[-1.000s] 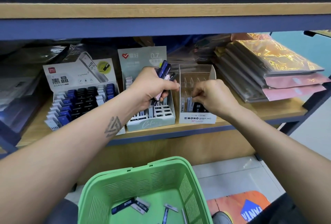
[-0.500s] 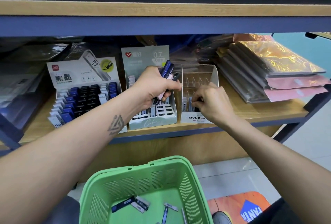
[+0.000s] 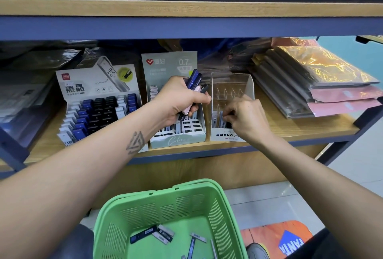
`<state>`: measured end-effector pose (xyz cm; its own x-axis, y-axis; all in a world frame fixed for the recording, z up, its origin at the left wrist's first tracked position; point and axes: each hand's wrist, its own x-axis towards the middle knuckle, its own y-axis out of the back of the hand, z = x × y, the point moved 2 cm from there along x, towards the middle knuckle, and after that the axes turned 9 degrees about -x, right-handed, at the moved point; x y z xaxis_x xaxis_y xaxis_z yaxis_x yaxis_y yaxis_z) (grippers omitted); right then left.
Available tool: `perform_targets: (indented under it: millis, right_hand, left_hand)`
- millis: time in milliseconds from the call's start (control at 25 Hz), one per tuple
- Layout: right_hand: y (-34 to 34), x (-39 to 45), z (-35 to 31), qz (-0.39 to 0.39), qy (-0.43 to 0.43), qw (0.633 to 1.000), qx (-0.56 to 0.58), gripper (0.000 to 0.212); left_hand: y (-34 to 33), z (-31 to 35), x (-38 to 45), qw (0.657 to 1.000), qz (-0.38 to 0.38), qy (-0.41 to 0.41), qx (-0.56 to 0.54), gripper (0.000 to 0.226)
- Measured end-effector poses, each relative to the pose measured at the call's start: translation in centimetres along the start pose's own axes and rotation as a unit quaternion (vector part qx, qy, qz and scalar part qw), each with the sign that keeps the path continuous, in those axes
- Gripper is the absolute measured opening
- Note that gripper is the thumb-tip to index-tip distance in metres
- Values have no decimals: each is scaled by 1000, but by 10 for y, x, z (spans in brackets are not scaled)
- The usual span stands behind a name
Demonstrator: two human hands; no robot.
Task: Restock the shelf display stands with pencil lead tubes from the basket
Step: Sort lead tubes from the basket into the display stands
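A wooden shelf board [image 3: 310,128] with a dark blue metal front edge runs across the view, carried by a dark blue frame with a diagonal brace [image 3: 366,113] at its right end. Above it, a second wooden board [image 3: 186,8] sits on a blue rail, with another wood strip higher still. A light wooden panel [image 3: 176,171] closes the space under the shelf's front edge. The floor [image 3: 269,205] is pale glossy tile. At the lower right lies an orange mat [image 3: 275,236] with a blue logo. A teal wall [image 3: 339,51] shows at the far right. Light is even and soft.

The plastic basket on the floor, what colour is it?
Light green plastic basket, seen in the head view.
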<state>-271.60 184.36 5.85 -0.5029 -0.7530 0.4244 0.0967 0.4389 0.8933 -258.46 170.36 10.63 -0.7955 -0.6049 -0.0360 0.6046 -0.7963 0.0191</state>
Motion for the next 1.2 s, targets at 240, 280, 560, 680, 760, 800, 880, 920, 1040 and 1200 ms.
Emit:
perform_targets:
  millis: [240, 280, 560, 680, 760, 800, 880, 920, 1040, 1200]
  right_hand:
    - [3, 4, 6, 19, -6, 1000, -2, 9]
    - [6, 6, 5, 35, -21, 999, 23, 9]
    - [21, 16, -16, -94, -81, 838, 531, 21]
    - [25, 18, -19, -105, -66, 815, 566, 21]
    - [26, 18, -21, -115, -52, 825, 551, 18]
    - [27, 19, -20, -109, -59, 826, 549, 17]
    - [27, 22, -13, -91, -82, 818, 562, 19]
    - [28, 23, -10, -85, -90, 810, 573, 21]
    - [28, 27, -9, -80, -82, 788, 605, 26]
    - [21, 28, -25, -84, -75, 759, 642, 26]
  left_hand:
    - [-3, -1, 1, 999, -32, 20, -19, 23]
    - [-4, -1, 1, 998, -47, 31, -26, 17]
    - [-13, -9, 1, 993, -73, 76, -46, 12]
    - [-11, -8, 2, 995, -71, 67, -33, 14]
    - [-9, -7, 0, 995, -77, 66, -22, 17]
    - [-8, -7, 0, 994, -82, 69, -23, 16]
    - [-2, -5, -1, 992, -89, 83, -40, 14]
    - [3, -3, -2, 991, -91, 90, -49, 12]
    - [20, 3, -3, 988, -99, 105, -55, 9]
    - [37, 6, -9, 992, -86, 93, -27, 11]
